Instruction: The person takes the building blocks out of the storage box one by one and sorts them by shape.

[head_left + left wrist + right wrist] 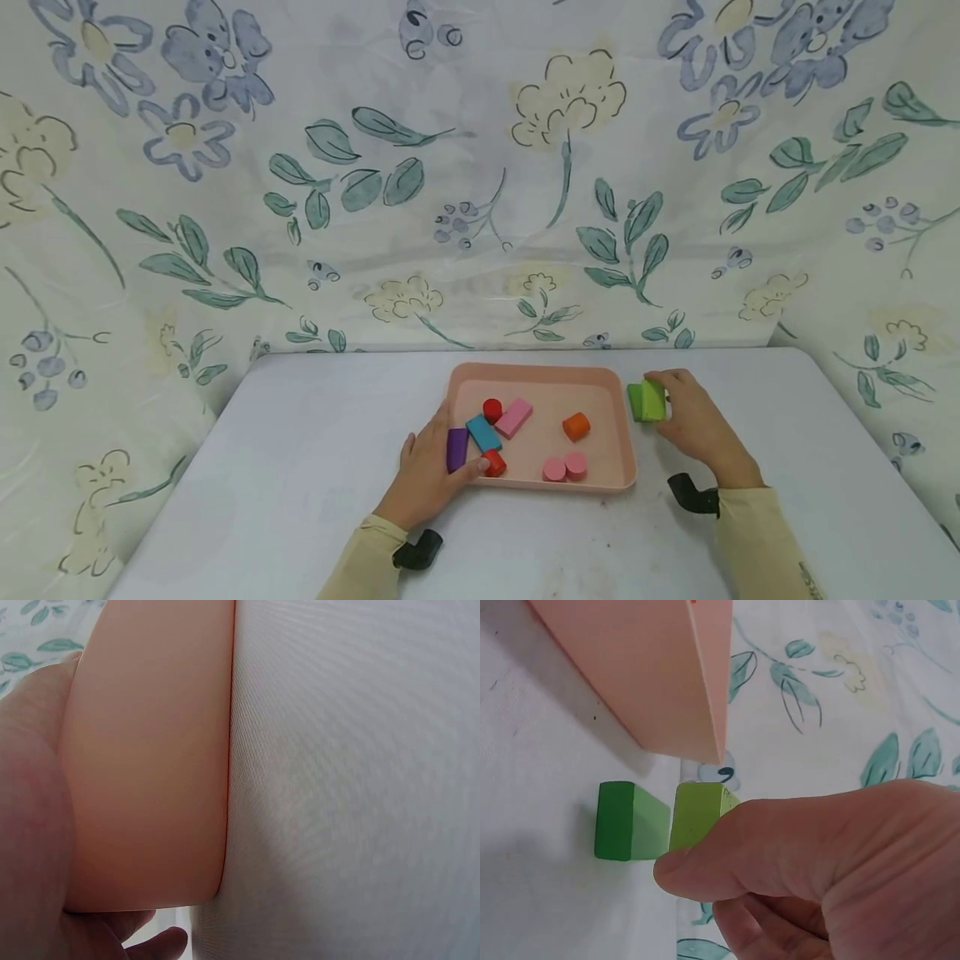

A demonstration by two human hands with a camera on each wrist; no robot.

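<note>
My right hand [699, 425] pinches a light green block [653, 400] between thumb and fingers, just outside the right side of a pink tray [570, 385]. Below it, a darker green block [615, 821] stands on the table; the right wrist view shows a gap between the two blocks. At the tray's near left corner, my left hand [431, 471] grips the wall, its thumb over the near rim. Inside, close to that hand, lie a purple block [457, 450], a blue block [483, 433], a pink block [514, 418] and two red pieces, one a cylinder [492, 410].
An orange cylinder [576, 427] lies in the tray's right half, with two pink round pieces [554, 469] near its front wall. White table surface [315, 442] surrounds the tray. Flower-patterned cloth [480, 167] hangs behind the table and at both sides.
</note>
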